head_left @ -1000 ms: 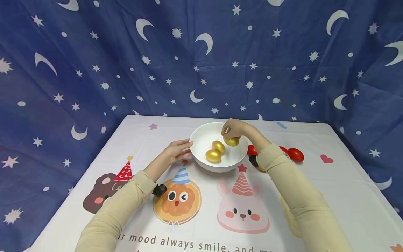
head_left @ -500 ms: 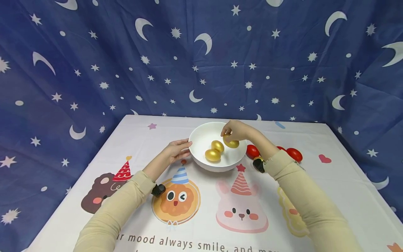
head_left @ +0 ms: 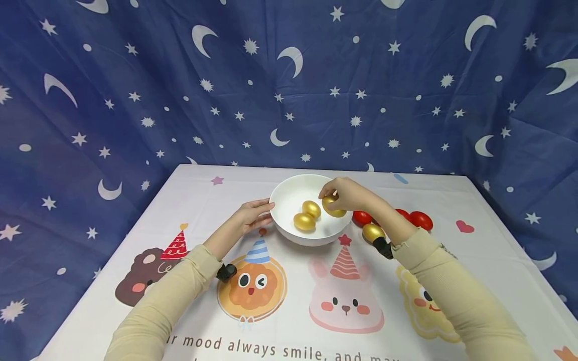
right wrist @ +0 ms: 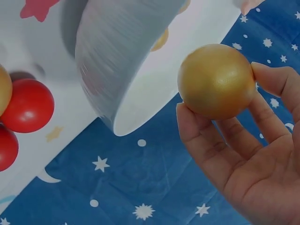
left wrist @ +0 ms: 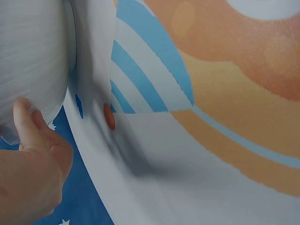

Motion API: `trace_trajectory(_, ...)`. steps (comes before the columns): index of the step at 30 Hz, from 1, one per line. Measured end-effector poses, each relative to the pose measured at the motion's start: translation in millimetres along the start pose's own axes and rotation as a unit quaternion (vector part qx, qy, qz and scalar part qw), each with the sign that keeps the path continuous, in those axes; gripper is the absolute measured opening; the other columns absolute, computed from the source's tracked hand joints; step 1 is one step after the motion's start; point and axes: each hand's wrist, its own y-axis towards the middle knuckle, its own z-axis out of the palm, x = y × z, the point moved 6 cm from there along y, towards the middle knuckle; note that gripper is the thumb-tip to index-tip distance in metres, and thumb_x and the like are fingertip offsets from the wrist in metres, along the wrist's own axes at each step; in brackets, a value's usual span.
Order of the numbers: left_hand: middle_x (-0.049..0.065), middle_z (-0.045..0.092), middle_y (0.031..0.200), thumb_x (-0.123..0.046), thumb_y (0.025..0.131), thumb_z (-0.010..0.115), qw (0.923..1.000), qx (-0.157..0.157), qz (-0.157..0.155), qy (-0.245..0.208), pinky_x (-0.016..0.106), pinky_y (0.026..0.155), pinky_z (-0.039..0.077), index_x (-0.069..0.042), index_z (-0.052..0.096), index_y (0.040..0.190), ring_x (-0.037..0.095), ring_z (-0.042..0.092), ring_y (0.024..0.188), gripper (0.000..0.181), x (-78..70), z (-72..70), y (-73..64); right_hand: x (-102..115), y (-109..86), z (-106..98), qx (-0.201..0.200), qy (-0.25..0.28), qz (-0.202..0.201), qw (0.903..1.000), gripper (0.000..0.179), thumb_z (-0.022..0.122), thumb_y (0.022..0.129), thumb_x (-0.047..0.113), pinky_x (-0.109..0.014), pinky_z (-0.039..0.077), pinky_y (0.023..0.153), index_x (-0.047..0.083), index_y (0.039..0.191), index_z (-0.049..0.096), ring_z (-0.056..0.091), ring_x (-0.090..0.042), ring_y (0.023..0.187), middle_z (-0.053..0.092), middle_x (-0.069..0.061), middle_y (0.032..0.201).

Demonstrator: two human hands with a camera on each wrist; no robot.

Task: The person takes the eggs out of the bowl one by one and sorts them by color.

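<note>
A white bowl [head_left: 289,233] stands near the back of the table, with two golden eggs [head_left: 304,221] lying together inside. My left hand [head_left: 250,215] touches the bowl's left side, its extended fingers at the rim and outer wall; the left wrist view shows fingertips [left wrist: 21,105] against that wall. Over the right part of the bowl, my right hand [head_left: 348,194] holds another golden egg [right wrist: 216,82]. The right wrist view has this egg pinched between the thumb and fingertips, clear of the rim.
Right of the bowl, several red eggs [head_left: 421,220] and a golden egg [head_left: 373,231] lie on the white cartoon-printed tablecloth [head_left: 280,286]. The right forearm passes over part of this group. Behind the table hangs a blue curtain [head_left: 253,100] with moons and stars.
My right hand with its golden egg has shifted slightly right and toward me, and its forearm has swung right, uncovering the golden egg beside the bowl. My left hand stays at the bowl.
</note>
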Motion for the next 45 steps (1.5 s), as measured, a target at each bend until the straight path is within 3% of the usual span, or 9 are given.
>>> trace_trajectory(7, 0.016, 0.047, 0.140, -0.020, 0.094, 0.059, 1.0000, -0.001, -0.001, 0.009, 0.014, 0.074, 0.059, -0.012, 0.040, 0.144, 0.009, 0.062, 0.084, 0.054, 0.2, 0.4, -0.5, -2.8, -15.6, 1.2, -0.022, 0.003, -0.011, 0.9997, 0.022, 0.065, 0.080, -0.002, -0.033, 0.061, 0.080, 0.001, 0.101, 0.070, 0.060, -0.022, 0.082, 0.070, -0.012, 0.099)
trace_trajectory(13, 0.016, 0.047, 0.140, -0.020, 0.094, 0.059, 0.9999, -0.002, -0.001, 0.010, 0.014, 0.075, 0.059, -0.012, 0.040, 0.143, 0.011, 0.062, 0.091, 0.053, 0.0, 1.6, -1.5, -3.1, -32.7, -3.4, -0.049, 0.000, -0.033, 0.9983, 0.022, 0.064, 0.079, -0.001, -0.027, 0.053, 0.070, 0.000, 0.101, 0.070, 0.054, -0.019, 0.076, 0.070, -0.010, 0.092)
trace_trajectory(19, 0.016, 0.047, 0.139, -0.020, 0.094, 0.059, 0.9999, -0.007, 0.003, 0.013, 0.014, 0.073, 0.059, -0.012, 0.041, 0.143, 0.009, 0.062, 0.085, 0.052, -0.6, 2.6, -2.0, -12.3, -47.7, -4.0, -0.052, -0.004, -0.011, 0.9986, 0.025, 0.065, 0.080, 0.001, -0.023, 0.044, 0.064, 0.002, 0.105, 0.069, 0.049, -0.018, 0.072, 0.067, -0.007, 0.090)
trace_trajectory(29, 0.017, 0.046, 0.140, -0.019, 0.095, 0.057, 0.9996, -0.008, 0.011, 0.023, 0.014, 0.072, 0.059, -0.010, 0.039, 0.144, 0.012, 0.062, 0.092, 0.052, -0.4, 1.8, -5.3, -30.4, -68.5, 0.1, -0.059, 0.001, 0.025, 0.9979, 0.027, 0.068, 0.079, 0.001, -0.023, 0.051, 0.064, -0.002, 0.106, 0.068, 0.052, -0.023, 0.078, 0.066, -0.012, 0.095)
trace_trajectory(33, 0.017, 0.046, 0.140, -0.019, 0.095, 0.057, 0.9997, -0.011, 0.010, 0.021, 0.014, 0.072, 0.059, -0.009, 0.041, 0.143, 0.008, 0.062, 0.083, 0.051, 1.5, 1.3, -4.8, -40.3, -80.1, 1.0, -0.070, -0.008, 0.030, 0.9971, 0.027, 0.069, 0.080, 0.003, -0.036, 0.060, 0.076, -0.001, 0.106, 0.067, 0.056, -0.029, 0.088, 0.067, -0.016, 0.102)
trace_trajectory(36, 0.017, 0.046, 0.140, -0.020, 0.095, 0.058, 0.9997, -0.010, 0.011, 0.019, 0.014, 0.073, 0.059, -0.009, 0.041, 0.143, 0.007, 0.062, 0.079, 0.052, 1.4, 2.6, -5.2, -48.3, -89.4, -0.7, -0.077, -0.009, 0.045, 0.9960, 0.026, 0.070, 0.081, 0.004, -0.049, 0.058, 0.088, 0.000, 0.106, 0.067, 0.057, -0.034, 0.099, 0.066, -0.019, 0.108)
trace_trajectory(45, 0.018, 0.046, 0.140, -0.021, 0.095, 0.057, 0.9996, -0.019, 0.011, 0.019, 0.013, 0.070, 0.059, -0.009, 0.039, 0.144, 0.004, 0.063, 0.073, 0.054, -3.1, 0.2, -6.6, -72.2, -106.5, -1.4, -0.087, -0.006, 0.081, 0.9929, 0.026, 0.071, 0.080, 0.004, -0.052, 0.057, 0.087, 0.000, 0.105, 0.067, 0.055, -0.040, 0.105, 0.063, -0.023, 0.112)
